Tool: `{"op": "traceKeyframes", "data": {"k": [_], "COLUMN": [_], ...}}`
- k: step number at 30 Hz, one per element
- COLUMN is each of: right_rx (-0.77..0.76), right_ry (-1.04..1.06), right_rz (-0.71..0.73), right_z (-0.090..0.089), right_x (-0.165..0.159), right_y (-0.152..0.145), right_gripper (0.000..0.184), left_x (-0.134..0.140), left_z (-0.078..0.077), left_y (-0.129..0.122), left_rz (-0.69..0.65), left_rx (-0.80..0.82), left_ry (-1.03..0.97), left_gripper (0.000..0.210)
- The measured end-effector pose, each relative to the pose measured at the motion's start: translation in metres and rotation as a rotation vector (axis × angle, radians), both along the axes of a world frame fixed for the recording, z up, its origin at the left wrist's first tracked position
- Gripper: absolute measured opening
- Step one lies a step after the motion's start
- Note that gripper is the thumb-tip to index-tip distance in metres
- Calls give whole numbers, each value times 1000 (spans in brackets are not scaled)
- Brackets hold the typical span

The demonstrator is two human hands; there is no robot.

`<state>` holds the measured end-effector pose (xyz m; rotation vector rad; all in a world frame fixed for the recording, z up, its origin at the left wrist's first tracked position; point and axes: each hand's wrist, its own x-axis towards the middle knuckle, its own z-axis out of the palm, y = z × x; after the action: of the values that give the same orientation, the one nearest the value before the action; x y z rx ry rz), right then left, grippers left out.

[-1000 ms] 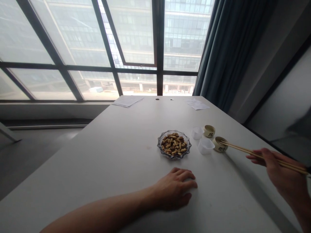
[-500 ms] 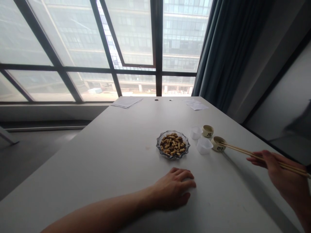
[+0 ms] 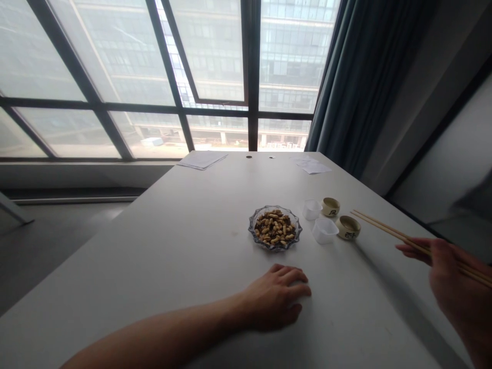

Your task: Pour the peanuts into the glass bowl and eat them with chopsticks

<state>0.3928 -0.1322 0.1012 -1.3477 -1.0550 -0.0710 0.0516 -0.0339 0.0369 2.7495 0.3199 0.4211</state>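
My right hand point(image 3: 449, 266) is closed on a pair of wooden chopsticks point(image 3: 388, 231). Their tips are raised just above and to the right of the nearer small beige cup point(image 3: 349, 228), which bears a dark character; nothing shows between the tips. My left hand point(image 3: 277, 297) lies palm down on the table, holding nothing, its fingers slightly apart. Beyond it stands a scalloped glass bowl point(image 3: 275, 249) heaped with peanuts point(image 3: 275, 226) in their shells and some darker bits.
Two clear plastic cups, a nearer one point(image 3: 325, 231) and a farther one point(image 3: 311, 209), stand between the bowl and the beige cups. A second beige cup point(image 3: 330, 207) is behind. Papers point(image 3: 202, 160) lie at the white table's point(image 3: 154, 246) far end, before the window.
My right hand has lifted the chopsticks, so their tips have left the nearer beige cup and moved up and slightly right. My left hand has stayed in place.
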Motion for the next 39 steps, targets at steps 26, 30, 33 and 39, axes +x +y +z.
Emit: {"op": "traceKeyframes", "data": {"k": [26, 30, 33, 39], "right_rx": [-265, -295, -301, -305], "right_ry": [-268, -236, -217, -249], "right_rz": [646, 643, 630, 635], "right_z": [2, -2, -5, -8], "right_x": [-131, -133, -135, -135], "right_y": [96, 99, 101, 103], "right_gripper": [33, 36, 36, 39], "left_x": [-2, -2, -2, -2], "left_z": [-1, 0, 1, 1], "left_y": [2, 2, 2, 2], "left_rz": [-33, -30, -33, -28], "left_rx": [15, 16, 17, 17], "left_ry": [-19, -16, -12, -11], "left_gripper": [35, 35, 35, 36]}}
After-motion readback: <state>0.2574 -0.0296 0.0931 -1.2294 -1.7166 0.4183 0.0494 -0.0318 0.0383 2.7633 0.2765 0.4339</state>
